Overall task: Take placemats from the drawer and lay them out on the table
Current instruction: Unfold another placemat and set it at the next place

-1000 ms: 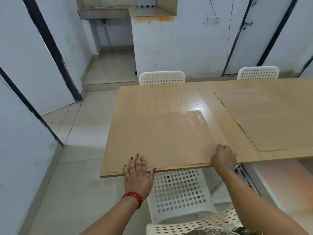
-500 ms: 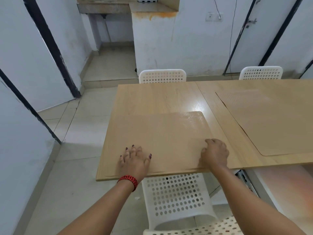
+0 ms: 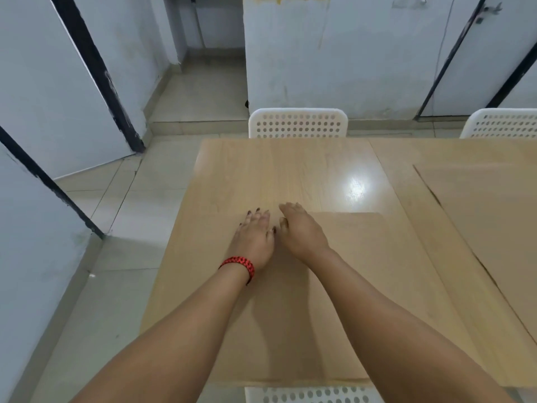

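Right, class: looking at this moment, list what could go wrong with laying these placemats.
1. The left hand and right hand press the near placemat side by side; an uneven push might slide it crooked.
2. Its near edge lies close to the table front edge, so it could overhang.

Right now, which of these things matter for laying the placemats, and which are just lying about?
Job: near placemat, right placemat, table, left hand and right hand resting on the near one.
Just there: white chairs, red wristband, doors.
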